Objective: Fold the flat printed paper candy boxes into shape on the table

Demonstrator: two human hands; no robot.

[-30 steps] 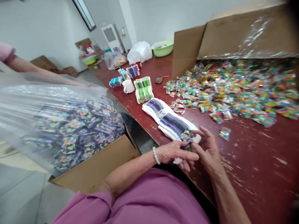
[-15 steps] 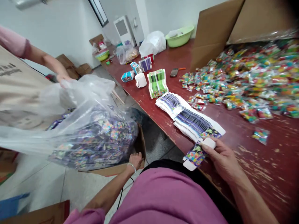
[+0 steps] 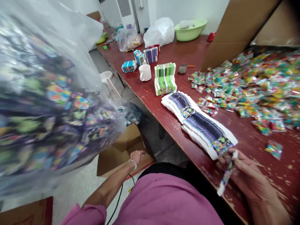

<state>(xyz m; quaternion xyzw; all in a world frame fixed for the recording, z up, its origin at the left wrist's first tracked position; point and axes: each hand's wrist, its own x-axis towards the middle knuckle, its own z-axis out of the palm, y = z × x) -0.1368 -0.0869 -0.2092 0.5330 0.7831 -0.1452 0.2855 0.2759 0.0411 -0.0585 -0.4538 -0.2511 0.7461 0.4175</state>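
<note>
While the right arm comes in from the bottom right corner, its right hand (image 3: 246, 175) bends over the table's near edge, thumb and fingers pinching a thin flat carton (image 3: 226, 178). The carton sits between the thumb and fingers, turned so we see its narrow side. One white end is up by the thumb, and the other pokes out of the grip, tilted down toward the body. The left arm reaches out ahead and down, with a pale bracelet (image 3: 133, 163) on its wrist. The left hand (image 3: 137, 156) is at the near edge of a cardboard box (image 3: 110, 165), fingers curled, but I cannot tell if it is gripping. Just past the right fingers, a long row of flat cartons (image 3: 203, 125) leans across the red table (image 3: 182, 53), dark purple with white sides. The front one has bright, round pictures, and any words are too small to read. Next come a green stack (image 3: 165, 79) and a plain white mug (image 3: 145, 73). To the left hangs a big clear bag (image 3: 58, 109) of purple packs, their print too blurry to read.
</note>
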